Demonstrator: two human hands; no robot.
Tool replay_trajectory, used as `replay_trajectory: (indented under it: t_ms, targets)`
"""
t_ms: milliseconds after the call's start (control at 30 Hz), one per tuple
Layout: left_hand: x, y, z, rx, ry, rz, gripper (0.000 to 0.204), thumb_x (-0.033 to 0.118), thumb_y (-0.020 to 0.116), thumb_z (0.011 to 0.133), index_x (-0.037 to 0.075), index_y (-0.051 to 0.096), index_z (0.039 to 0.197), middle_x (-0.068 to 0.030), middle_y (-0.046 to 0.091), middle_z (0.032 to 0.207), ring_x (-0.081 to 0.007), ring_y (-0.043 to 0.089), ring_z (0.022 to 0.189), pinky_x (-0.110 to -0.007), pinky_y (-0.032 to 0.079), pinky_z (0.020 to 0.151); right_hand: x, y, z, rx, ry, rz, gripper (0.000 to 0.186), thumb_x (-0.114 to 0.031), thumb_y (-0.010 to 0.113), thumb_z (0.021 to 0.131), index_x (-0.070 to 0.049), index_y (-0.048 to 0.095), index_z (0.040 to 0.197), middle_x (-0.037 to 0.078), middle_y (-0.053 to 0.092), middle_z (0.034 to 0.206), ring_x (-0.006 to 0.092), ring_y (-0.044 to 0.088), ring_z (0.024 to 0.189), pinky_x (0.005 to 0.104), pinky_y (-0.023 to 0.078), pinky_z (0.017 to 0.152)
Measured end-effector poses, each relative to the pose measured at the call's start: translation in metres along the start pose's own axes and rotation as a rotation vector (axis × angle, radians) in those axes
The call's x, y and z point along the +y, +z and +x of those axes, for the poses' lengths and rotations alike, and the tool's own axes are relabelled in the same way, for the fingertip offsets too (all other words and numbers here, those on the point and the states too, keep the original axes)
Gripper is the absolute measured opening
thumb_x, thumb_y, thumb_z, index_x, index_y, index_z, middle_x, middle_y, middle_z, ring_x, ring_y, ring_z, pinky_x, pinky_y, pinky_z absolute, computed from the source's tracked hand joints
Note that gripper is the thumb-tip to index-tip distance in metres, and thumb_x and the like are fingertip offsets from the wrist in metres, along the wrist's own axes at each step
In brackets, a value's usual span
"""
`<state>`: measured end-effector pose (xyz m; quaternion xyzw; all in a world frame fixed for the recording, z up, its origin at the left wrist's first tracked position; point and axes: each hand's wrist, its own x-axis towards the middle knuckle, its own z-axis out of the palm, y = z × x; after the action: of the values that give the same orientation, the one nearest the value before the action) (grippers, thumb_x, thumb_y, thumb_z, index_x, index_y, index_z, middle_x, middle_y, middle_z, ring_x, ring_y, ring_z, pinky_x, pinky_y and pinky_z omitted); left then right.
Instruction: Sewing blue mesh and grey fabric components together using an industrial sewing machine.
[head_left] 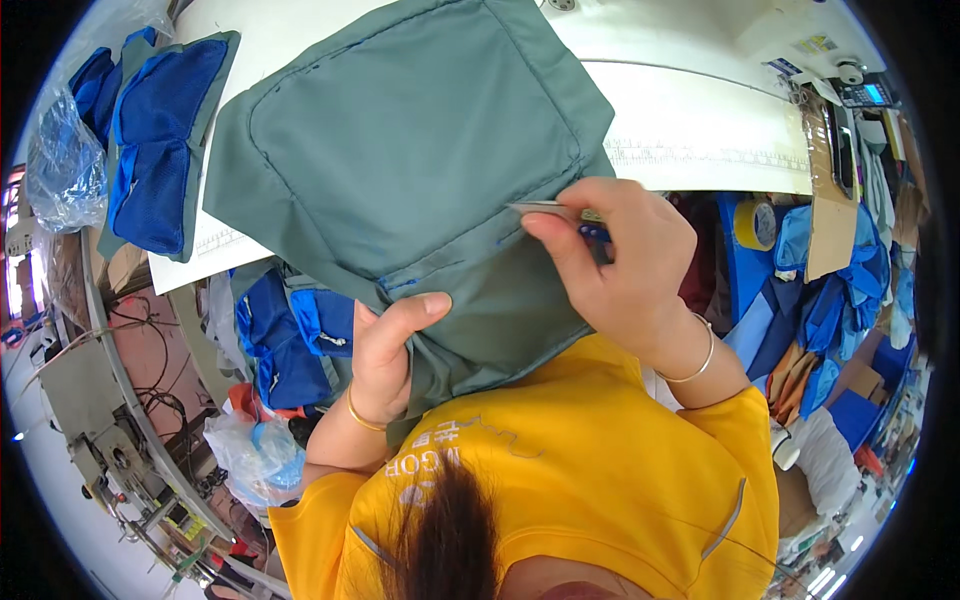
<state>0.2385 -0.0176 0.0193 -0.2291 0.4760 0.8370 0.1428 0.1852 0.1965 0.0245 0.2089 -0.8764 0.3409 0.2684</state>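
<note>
A grey-green sewn fabric piece [400, 140] spreads over the white table and hangs down toward my lap. Dark stitching follows its border, and bits of blue thread show along the near seam. My left hand [388, 345] grips its near left part, thumb on top and the other fingers hidden by folds. Pinched in my right hand [630, 250] are what look like thread snips [541, 208], with a pale metal blade and a blue part near the palm. The blade tip lies at the seam on the right side; whether it touches the cloth I cannot tell.
Blue mesh-pocket pieces [160, 145] lie at the table's left, with more [285, 335] below its edge. A printed ruler strip [710, 152] runs along the white tabletop [690, 100]. At right are yellow tape [754, 224], cardboard [832, 215] and blue cloth pieces.
</note>
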Motion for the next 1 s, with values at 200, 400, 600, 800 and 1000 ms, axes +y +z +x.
replay_trajectory:
  t_ms: [200,400,600,800,1000]
  targets:
    - [0.010,0.016,-0.006,-0.096,0.098,0.087,0.048,-0.003,0.065,0.084,-0.002,0.059,0.131,-0.0113,0.069,0.123,-0.0205,0.066,0.111,-0.035,0.050,0.100,-0.012,-0.001,-0.005,-0.028,-0.025,0.066,0.031,-0.030,0.083,0.075,-0.013,0.062,0.090,-0.001,0.059,0.068,0.0194,0.057,0.056,0.0335,0.041,0.048]
    - [0.001,0.015,-0.010,-0.130,0.244,0.098,0.053,-0.004,0.074,0.085,-0.002,0.054,0.134,-0.0123,0.067,0.126,-0.0228,0.065,0.113,-0.037,0.049,0.101,-0.016,-0.002,-0.005,-0.035,-0.080,-0.030,0.032,-0.032,0.082,0.076,-0.012,0.062,0.092,-0.002,0.057,0.068,0.0171,0.055,0.056,0.0318,0.040,0.049]
    - [-0.002,0.015,-0.011,-0.114,0.275,0.084,0.055,-0.006,0.075,0.085,-0.002,0.053,0.135,-0.0130,0.066,0.127,-0.0230,0.064,0.114,-0.037,0.048,0.103,-0.020,-0.011,0.000,-0.088,-0.119,-0.057,0.030,-0.029,0.080,0.079,-0.011,0.062,0.094,-0.002,0.058,0.071,0.0165,0.056,0.058,0.0309,0.041,0.051]
    - [-0.001,0.016,-0.011,-0.108,0.265,0.082,0.054,-0.008,0.073,0.085,-0.002,0.053,0.135,-0.0134,0.066,0.128,-0.0234,0.064,0.114,-0.037,0.048,0.103,-0.019,-0.010,-0.001,-0.063,-0.146,-0.076,0.029,-0.029,0.079,0.080,-0.010,0.062,0.094,-0.002,0.058,0.072,0.0166,0.055,0.057,0.0305,0.041,0.049]
    - [-0.004,0.023,-0.011,-0.100,0.238,0.013,0.051,-0.009,0.072,0.085,-0.003,0.055,0.132,-0.0131,0.068,0.125,-0.0226,0.066,0.112,-0.036,0.050,0.101,-0.016,0.001,-0.004,0.005,-0.107,-0.053,0.030,-0.030,0.080,0.081,-0.010,0.063,0.096,-0.001,0.060,0.073,0.0170,0.055,0.057,0.0313,0.040,0.048]
